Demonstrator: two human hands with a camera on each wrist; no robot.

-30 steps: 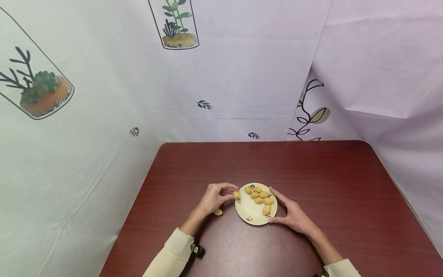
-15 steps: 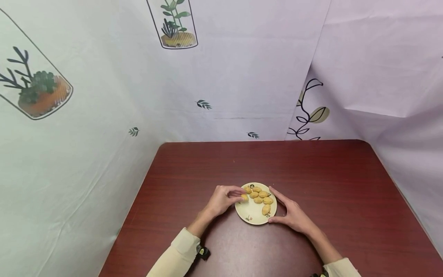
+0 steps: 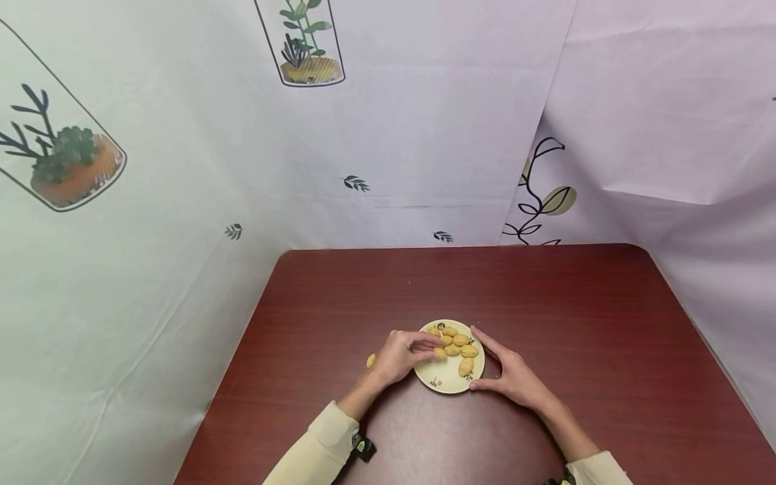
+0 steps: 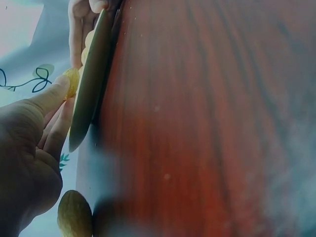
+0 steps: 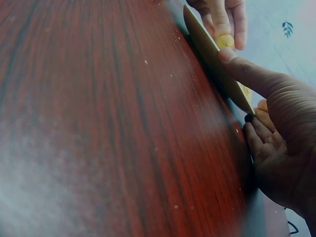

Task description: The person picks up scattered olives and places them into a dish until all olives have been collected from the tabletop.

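A round cream plate (image 3: 447,382) with small printed motifs holds several yellow oval pieces (image 3: 465,367), which look like small fruits or nuts. My left hand (image 3: 397,358) reaches over its left side. Thumb and fingers pinch one yellow oval piece (image 4: 72,83), low over the plate beside the others. My right hand (image 3: 515,378) holds the right side of the plate, thumb on the near rim and fingers at the far rim. Another yellow oval piece (image 3: 371,360) lies on the table behind my left wrist, partly hidden by it.
The plate stands on a reddish-brown wooden table (image 3: 545,289) with rounded far corners. Pale cloth (image 3: 394,135) with printed plants hangs behind the table and along its sides. A dark strap (image 3: 364,446) sits at my left cuff.
My left hand has moved right, carrying its yellow oval piece from the left rim to beside the other pieces. My right hand and the plate have stayed in place.
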